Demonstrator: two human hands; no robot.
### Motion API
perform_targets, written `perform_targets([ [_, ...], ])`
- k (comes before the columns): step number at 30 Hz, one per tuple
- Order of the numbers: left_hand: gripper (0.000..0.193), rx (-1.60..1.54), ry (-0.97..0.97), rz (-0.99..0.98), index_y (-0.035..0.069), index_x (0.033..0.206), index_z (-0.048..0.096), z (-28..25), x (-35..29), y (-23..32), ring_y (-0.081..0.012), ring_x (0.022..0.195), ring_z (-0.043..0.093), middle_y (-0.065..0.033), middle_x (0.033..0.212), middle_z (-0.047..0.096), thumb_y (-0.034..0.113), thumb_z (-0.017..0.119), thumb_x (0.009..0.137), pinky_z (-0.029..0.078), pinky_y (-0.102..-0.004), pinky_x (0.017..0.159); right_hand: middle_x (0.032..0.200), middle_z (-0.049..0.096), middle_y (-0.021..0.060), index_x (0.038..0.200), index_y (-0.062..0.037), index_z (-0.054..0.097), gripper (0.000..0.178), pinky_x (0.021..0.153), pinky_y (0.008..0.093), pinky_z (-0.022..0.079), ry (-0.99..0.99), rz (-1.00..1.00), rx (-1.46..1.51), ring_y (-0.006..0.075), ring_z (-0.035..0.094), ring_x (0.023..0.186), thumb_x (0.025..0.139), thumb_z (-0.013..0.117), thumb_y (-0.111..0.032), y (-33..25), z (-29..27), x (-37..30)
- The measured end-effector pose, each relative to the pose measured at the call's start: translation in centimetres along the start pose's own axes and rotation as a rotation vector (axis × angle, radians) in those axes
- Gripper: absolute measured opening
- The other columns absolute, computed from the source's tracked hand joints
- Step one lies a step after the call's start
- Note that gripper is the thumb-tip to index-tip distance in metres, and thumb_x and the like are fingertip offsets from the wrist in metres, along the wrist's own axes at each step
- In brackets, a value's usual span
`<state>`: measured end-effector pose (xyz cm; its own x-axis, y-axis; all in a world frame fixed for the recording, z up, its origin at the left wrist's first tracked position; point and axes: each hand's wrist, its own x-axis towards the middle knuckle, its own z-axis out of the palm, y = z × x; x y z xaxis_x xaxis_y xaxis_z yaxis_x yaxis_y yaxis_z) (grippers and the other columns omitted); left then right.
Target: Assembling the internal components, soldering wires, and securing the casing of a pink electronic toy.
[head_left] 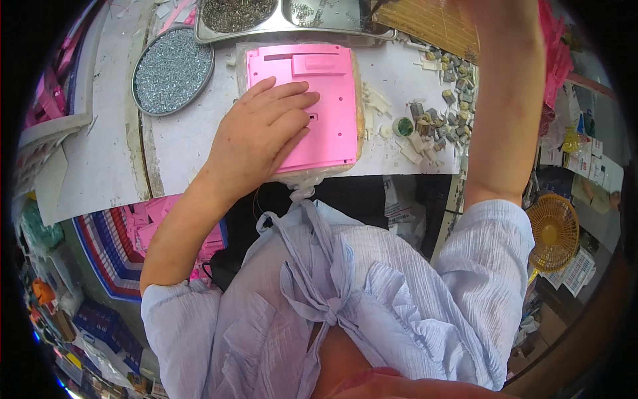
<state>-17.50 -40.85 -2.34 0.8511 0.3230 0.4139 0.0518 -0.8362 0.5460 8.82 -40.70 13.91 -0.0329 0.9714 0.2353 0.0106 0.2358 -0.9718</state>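
Observation:
A pink plastic panel (332, 136) lies on a plastic-wrapped pad (361, 113) at the table's near edge. It has a raised block along its far side and several small holes. My left hand (262, 130) rests open on its left half, fingers stretched out flat across the surface. My right arm reaches far forward over the table's right side. Only the blurred base of my right hand (488, 10) shows at the upper edge, near a brown slatted board (432, 25); its fingers are cut off from view.
A round dish of small silvery screws (173, 70) stands left of the panel. Behind is a metal compartment tray (292, 33) with small metal parts. Small grey and white parts (438, 123) lie scattered at right. A crate (109, 256) with pink pieces sits below left; an orange basket (553, 233), right.

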Motion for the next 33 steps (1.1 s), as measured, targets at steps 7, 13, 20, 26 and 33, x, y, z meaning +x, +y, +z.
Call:
perform_targets([
  [7, 0.011, -0.035, 0.064, -0.023, 0.008, 0.095, 0.067, 0.4, -0.1, 0.6, -0.0266, 0.117, 0.067, -0.007, 0.114, 0.074, 0.008, 0.074, 0.086, 0.036, -0.0531, 0.116, 0.068, 0.045, 0.0, 0.121, -0.0097, 0.052, 0.031, 0.069, 0.0375, 0.047, 0.087, -0.159, 0.259, 0.0151, 0.046, 0.059, 0.095, 0.059, -0.024, 4.3, 5.4, -12.5],
  [13, 0.015, -0.109, 0.123, -0.038, 0.01, 0.098, 0.07, 0.1, -0.2, 3.5, -0.0201, 0.102, 0.073, -0.0022, 0.102, 0.076, 0.008, 0.077, 0.084, 0.025, -0.0598, 0.12, 0.068, 0.05, -0.0002, 0.117, -0.0136, 0.051, 0.033, 0.064, 0.0355, 0.048, 0.069, -0.233, 0.269, 0.0145, 0.05, 0.058, 0.095, 0.066, -0.032, 2.6, 7.8, -13.4],
  [20, 0.021, -0.117, 0.18, -0.067, 0.011, 0.097, 0.068, 0.5, -1.2, 3.6, -0.0195, 0.094, 0.073, -0.0008, 0.091, 0.073, 0.008, 0.08, 0.081, 0.027, -0.0595, 0.12, 0.064, 0.05, -0.0009, 0.11, -0.0145, 0.051, 0.032, 0.061, 0.0346, 0.047, 0.104, -0.193, 0.321, 0.0144, 0.05, 0.054, 0.092, 0.07, -0.033, 3.1, 9.6, -12.5],
  [26, 0.028, -0.031, 0.162, -0.168, 0.011, 0.102, 0.07, -2.9, -0.9, 0.3, -0.0258, 0.112, 0.063, -0.0056, 0.111, 0.068, 0.027, 0.08, 0.081, 0.034, -0.056, 0.112, 0.063, 0.048, -0.0008, 0.108, -0.0119, 0.053, 0.03, 0.063, 0.0354, 0.046, 0.138, -0.188, 0.311, 0.0144, 0.047, 0.056, 0.091, 0.07, -0.03, 3.7, 9.3, -12.0],
  [33, 0.02, 0.634, 0.299, -0.437, 0.011, 0.099, 0.076, -7.2, -3.4, -9.9, -0.0278, 0.101, 0.061, -0.0026, 0.109, 0.068, 0.026, 0.075, 0.087, 0.044, -0.0455, 0.091, 0.065, 0.047, 0.0023, 0.111, -0.0064, 0.047, 0.035, 0.064, 0.0373, 0.046, 0.145, -0.204, 0.299, 0.0161, 0.048, 0.059, 0.091, 0.069, -0.025, 4.9, 7.4, -12.2],
])
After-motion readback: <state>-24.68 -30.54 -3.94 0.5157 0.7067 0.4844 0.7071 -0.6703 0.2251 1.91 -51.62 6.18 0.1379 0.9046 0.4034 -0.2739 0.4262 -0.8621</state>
